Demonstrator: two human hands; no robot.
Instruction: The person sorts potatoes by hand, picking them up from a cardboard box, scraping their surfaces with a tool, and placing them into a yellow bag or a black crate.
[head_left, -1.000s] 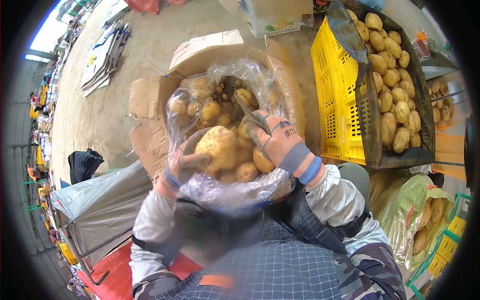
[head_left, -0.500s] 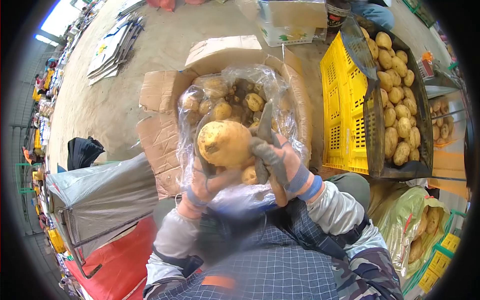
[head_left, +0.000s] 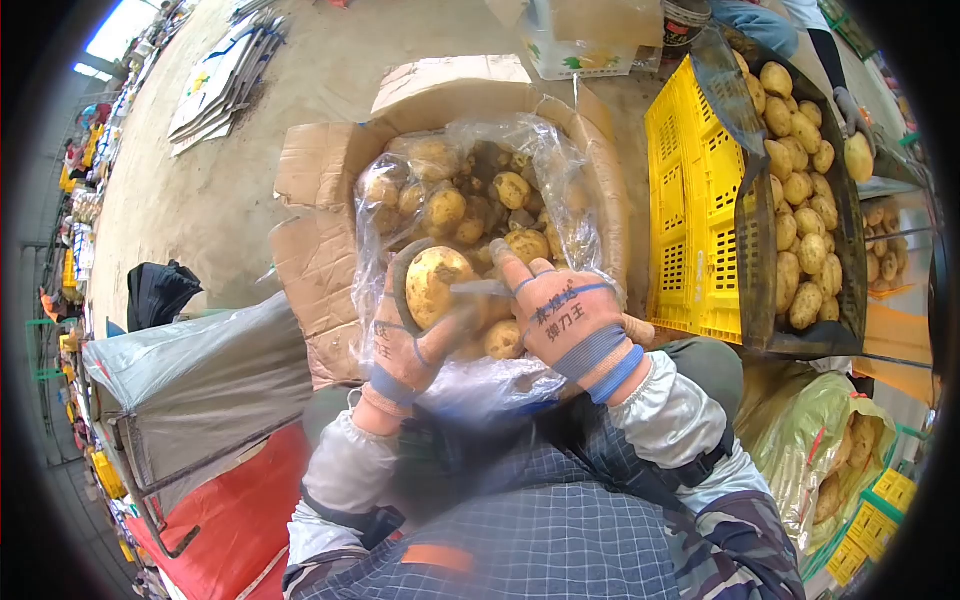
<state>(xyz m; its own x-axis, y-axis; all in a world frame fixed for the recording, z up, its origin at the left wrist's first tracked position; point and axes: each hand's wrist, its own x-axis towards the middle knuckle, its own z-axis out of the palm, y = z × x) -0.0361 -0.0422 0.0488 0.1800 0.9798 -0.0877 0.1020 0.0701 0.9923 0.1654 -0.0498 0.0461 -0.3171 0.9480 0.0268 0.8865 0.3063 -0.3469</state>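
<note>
My left hand (head_left: 405, 335), in an orange glove with a grey palm, is closed around a yellow potato (head_left: 436, 284) with brown patches. My right hand (head_left: 572, 318), gloved alike and back up, grips what looks like a knife (head_left: 478, 288). Its grey blade, blurred, points left and reaches the potato's right side; the tan handle end (head_left: 638, 329) sticks out past the palm. Under both hands is a cardboard box (head_left: 330, 180) lined with a clear plastic bag (head_left: 375, 240). More potatoes (head_left: 445, 208) lie inside, one (head_left: 503, 339) close below the blade.
On the right stands a yellow crate (head_left: 695, 200) beside a dark-lined crate of potatoes (head_left: 805, 250). Another person's gloved hand (head_left: 850, 112) holds a potato there. A green bag (head_left: 800, 460) holds potatoes at lower right. Flattened cartons (head_left: 225, 80) lie at upper left.
My right hand has turned back-up, and the blade has swung left to the potato. The left hand's potato has moved lower, nearer the box. Another person's hand with a potato has appeared at right.
</note>
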